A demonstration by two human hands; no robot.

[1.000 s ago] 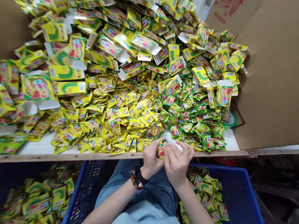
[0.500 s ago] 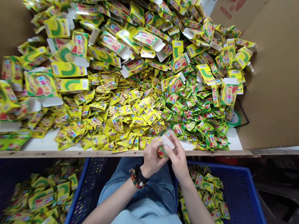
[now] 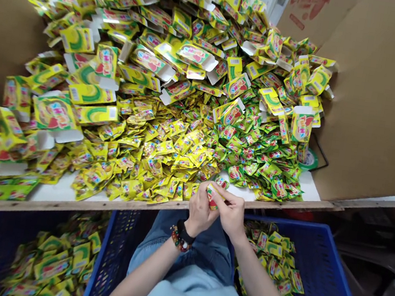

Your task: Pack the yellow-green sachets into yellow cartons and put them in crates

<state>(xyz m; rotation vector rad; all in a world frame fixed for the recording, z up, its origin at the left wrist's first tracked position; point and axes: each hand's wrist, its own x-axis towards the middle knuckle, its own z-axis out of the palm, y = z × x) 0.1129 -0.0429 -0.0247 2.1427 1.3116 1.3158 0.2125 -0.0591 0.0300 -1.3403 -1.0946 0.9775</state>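
Both my hands meet at the table's front edge around one small yellow-and-green candy box [image 3: 213,197]. My left hand [image 3: 200,210] wraps its fingers round the box from the left. From the right, my right hand [image 3: 231,213] presses its thumb and fingers at the box's end. Part of the box is hidden by my fingers. Just beyond my hands lie a heap of small yellow candy sachets [image 3: 160,150] and, to its right, a heap of green sachets [image 3: 256,152].
Behind the sachets rises a large pile of cardboard candy boxes [image 3: 151,59], many with open flaps. Cardboard walls [image 3: 382,106] stand at the sides. Below the wooden table edge [image 3: 107,205], a blue crate [image 3: 332,287] at right and another at left hold filled-looking boxes [image 3: 57,263].
The box's white flap, showing between my hands before, is out of sight now, and its printed face shows. My right hand has shifted slightly and its fingers have drawn in.
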